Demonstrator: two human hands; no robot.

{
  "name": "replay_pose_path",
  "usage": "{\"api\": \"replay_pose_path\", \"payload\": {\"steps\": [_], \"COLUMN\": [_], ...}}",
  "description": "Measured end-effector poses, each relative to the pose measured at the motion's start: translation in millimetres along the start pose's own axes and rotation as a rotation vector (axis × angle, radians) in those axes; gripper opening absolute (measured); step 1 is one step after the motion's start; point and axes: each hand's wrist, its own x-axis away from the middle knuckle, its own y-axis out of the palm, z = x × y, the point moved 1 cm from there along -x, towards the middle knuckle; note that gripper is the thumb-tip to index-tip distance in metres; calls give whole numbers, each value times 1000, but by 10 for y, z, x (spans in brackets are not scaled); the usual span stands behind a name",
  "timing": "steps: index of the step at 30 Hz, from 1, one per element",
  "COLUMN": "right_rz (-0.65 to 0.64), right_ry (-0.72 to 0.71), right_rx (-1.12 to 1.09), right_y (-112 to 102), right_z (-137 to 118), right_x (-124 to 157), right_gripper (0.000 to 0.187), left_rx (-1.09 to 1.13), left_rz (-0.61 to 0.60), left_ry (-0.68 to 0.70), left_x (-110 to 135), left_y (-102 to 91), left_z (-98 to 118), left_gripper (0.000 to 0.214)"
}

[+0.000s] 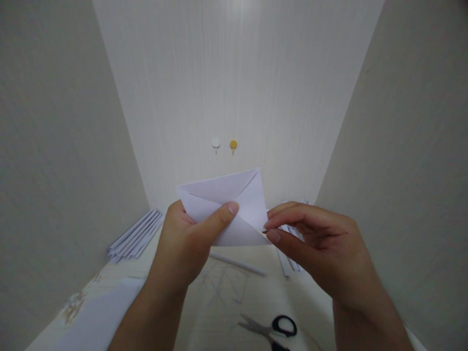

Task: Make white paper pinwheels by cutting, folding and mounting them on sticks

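Observation:
A white paper envelope point(252, 200) with folded flaps is held up above the table, tilted slightly. My left hand point(193, 239) grips it from the left, thumb pressed on the front where the flaps meet and the other fingers hidden behind. At the envelope's lower right corner, my right hand point(310, 239) has its thumb and fingertips close together, touching the edge. Whether the corner sits between those fingertips is hard to make out; they look pinched at it. Below lies a pair of scissors point(268, 331) with black handles, blades pointing left.
Rolled paper sticks point(135, 236) are piled at the left, with more paper sticks point(288, 253) behind my right hand. A single paper stick point(237, 263) and thin scraps lie mid-table. White sheets point(98, 312) rest at lower left. A white hook point(216, 143) and a yellow hook point(233, 145) are on the back wall.

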Motion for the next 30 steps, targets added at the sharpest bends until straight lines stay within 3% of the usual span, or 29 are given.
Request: {"api": "replay_pose_path", "payload": {"steps": [10, 30], "right_rz": [-38, 96], "right_ry": [-41, 60], "right_rx": [21, 42], "right_y": [19, 53], "right_z": [4, -6], "right_x": [9, -11], "right_gripper": [12, 12], "left_rx": [-31, 14], "left_rz": [75, 129], "left_ry": [-37, -60], "left_x": [17, 65], "left_y": [61, 129], "left_z": [52, 110], "left_gripper": [33, 32]}}
